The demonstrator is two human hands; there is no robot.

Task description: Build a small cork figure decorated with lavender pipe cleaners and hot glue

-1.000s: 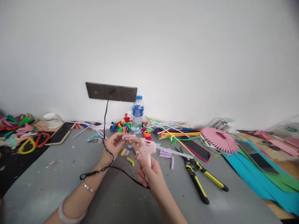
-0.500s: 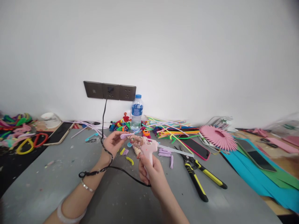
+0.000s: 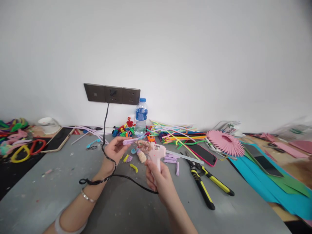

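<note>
My right hand (image 3: 159,178) grips the handle of a pink hot glue gun (image 3: 156,152) above the grey table (image 3: 60,182). A clear glue stick juts from the gun's back toward the right. My left hand (image 3: 116,149) holds a lilac pipe cleaner piece (image 3: 130,141) against the gun's nozzle. The gun's black cord (image 3: 105,130) runs from the wall socket (image 3: 112,94) over my left wrist to the gun. Short lilac and yellow pipe cleaner bits (image 3: 170,159) lie on the table under the hands.
Yellow-and-black cutters (image 3: 204,183) lie right of my hands. A water bottle (image 3: 141,117), a heap of coloured pipe cleaners (image 3: 180,135), a red-cased phone (image 3: 203,154), a pink paper fan (image 3: 225,143) and blue and green sheets (image 3: 273,188) sit behind and right. Another phone (image 3: 59,139) lies left.
Both hands with the glue gun and the lilac piece have stayed together; the view has drifted slightly, so everything sits a little further left and higher.
</note>
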